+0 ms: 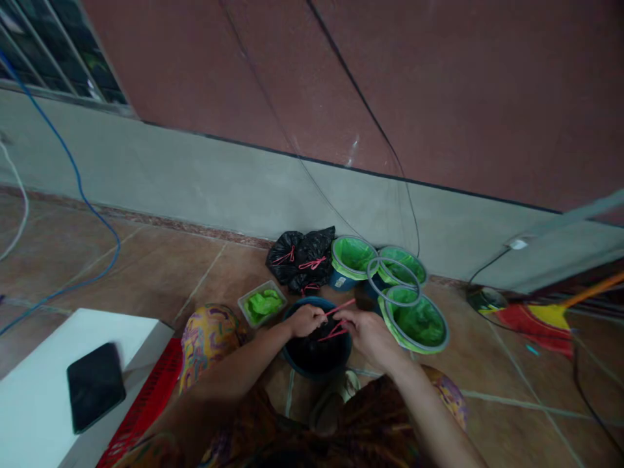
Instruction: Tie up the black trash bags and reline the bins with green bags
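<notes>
In front of me on the tiled floor is a dark blue bucket (298, 368) with a black plastic bag (316, 355) inside. Over its far side, my left hand (306, 320) pinches a red drawstring (340, 307) with closed fingers. My right hand (366, 329) is closed on another part of the same drawstring, close to the left. Loops of the red string hang between both hands above the bag. How the string joins the bag is too dark to make out.
Black bags tied with red strings (314, 250) lie against the wall. Beside them stand green-lined buckets (344, 281) with a loose grey ring (371, 283) on top. A tray (244, 311) holds green plastic. At left, a phone (95, 388) lies on a white box (34, 383); a broom (539, 318) is right.
</notes>
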A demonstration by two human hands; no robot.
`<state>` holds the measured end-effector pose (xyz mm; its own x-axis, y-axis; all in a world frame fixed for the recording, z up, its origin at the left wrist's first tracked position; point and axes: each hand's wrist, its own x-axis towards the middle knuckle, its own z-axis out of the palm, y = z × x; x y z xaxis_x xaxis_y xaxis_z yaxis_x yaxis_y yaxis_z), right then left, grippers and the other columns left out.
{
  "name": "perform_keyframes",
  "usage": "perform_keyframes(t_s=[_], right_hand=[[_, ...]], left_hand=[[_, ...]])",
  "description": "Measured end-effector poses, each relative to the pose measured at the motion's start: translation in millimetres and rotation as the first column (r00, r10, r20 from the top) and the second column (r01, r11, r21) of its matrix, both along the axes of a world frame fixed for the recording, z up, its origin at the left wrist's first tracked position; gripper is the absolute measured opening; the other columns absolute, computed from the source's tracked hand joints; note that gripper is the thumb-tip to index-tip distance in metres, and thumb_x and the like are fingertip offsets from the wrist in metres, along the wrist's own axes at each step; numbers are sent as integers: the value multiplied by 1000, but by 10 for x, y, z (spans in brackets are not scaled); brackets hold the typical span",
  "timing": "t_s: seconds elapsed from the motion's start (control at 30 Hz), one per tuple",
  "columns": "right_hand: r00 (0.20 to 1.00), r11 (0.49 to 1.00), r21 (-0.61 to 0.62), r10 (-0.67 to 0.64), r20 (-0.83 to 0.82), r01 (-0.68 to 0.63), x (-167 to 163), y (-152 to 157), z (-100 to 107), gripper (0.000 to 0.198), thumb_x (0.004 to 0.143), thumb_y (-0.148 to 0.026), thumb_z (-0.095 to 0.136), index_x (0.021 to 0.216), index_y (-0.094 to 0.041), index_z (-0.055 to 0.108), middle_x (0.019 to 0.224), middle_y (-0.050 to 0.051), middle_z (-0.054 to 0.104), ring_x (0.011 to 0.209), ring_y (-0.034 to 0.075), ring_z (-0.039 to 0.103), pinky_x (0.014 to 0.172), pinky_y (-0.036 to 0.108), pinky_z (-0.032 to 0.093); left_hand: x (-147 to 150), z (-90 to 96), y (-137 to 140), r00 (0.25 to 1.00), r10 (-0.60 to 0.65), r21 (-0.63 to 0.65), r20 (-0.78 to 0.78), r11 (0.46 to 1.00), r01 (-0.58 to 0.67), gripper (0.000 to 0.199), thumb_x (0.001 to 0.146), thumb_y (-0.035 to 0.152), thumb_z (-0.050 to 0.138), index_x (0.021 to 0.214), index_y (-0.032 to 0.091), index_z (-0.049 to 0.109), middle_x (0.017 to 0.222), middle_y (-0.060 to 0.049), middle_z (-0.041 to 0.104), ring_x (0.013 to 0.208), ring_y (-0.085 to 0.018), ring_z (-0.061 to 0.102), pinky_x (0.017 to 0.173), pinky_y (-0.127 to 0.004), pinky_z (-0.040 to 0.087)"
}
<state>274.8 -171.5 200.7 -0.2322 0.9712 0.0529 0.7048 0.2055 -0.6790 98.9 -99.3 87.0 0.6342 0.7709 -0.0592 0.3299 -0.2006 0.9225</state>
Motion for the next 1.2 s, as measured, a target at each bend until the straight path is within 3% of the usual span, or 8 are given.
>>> perform_keyframes(t_s=[0.23, 0.4, 0.63, 0.7, 0.8, 0.93, 1.07, 1.2], right_hand=[[948, 990, -63, -135, -287, 122, -148, 708, -250, 19, 79, -25, 56, 89, -22, 71, 76, 2, 71, 67, 17, 64, 69, 31, 50], [575, 850, -416, -525, -628, 322, -18, 867, -869, 29, 59, -33, 76, 79, -17, 63, 63, 0, 65, 53, 13, 59, 55, 29, 51], [176, 577, -751, -815, -551, 322, -24, 355, -1330, 29, 69, -34, 75, 86, -24, 54, 81, 1, 67, 74, 18, 70, 66, 32, 58], [233, 570, -778, -821, -521, 265, -115, 189, -1304, 29, 78, -47, 67, 92, -24, 55, 91, 5, 68, 79, 20, 71, 66, 35, 58], [517, 618, -752, -731, -444, 228, -258, 17, -1184, 35, 83, -54, 57, 97, -22, 59, 97, 8, 69, 71, 18, 70, 58, 31, 56], [894, 786, -507, -444, -63, 354, -356, -54, -1026, 28, 94, -39, 43, 87, -20, 62, 80, 6, 68, 61, 15, 64, 55, 26, 48], [903, 885, -301, -240, 357, 354, -440, -140, -1007, 35, 97, -30, 32, 95, -17, 64, 88, 11, 71, 86, 20, 67, 72, 27, 45], [915, 903, -367, -65, 397, 223, -575, -309, -1100, 36, 97, -29, 32, 100, -18, 65, 93, 12, 72, 91, 21, 68, 77, 28, 44]], left_hand=[[-52, -84, 29, 952, -284, -19, -115, 959, 284, 26, 77, 15, 55, 90, 23, 75, 64, 4, 64, 59, -10, 53, 58, -18, 38], [-116, -80, 59, 941, -339, -168, 16, 926, 337, 19, 81, 30, 60, 81, 19, 76, 62, 2, 63, 58, -10, 52, 58, -20, 37], [-89, -160, 76, 968, -196, -357, 159, 902, 242, 33, 83, 41, 57, 70, 15, 70, 58, 0, 59, 56, -10, 50, 58, -23, 38], [-64, -190, 61, 977, -127, -400, 169, 897, 186, 32, 82, 40, 57, 67, 14, 68, 56, 1, 58, 54, -9, 49, 57, -22, 37], [-34, -188, 31, 988, -56, -429, 142, 896, 113, 31, 81, 38, 57, 62, 15, 65, 52, 2, 55, 51, -9, 47, 54, -22, 35], [-16, -158, -5, 993, 18, -467, 117, 884, 39, 28, 78, 36, 58, 66, 14, 68, 55, 1, 60, 54, -9, 50, 55, -22, 36], [-16, -176, -3, 989, 127, -511, 77, 857, -70, 24, 73, 35, 63, 74, 13, 72, 64, -2, 67, 63, -13, 58, 60, -24, 40], [-24, -188, 25, 990, 135, -390, -42, 910, -140, 14, 65, 20, 68, 75, 13, 73, 67, -2, 69, 66, -14, 60, 64, -25, 44]])
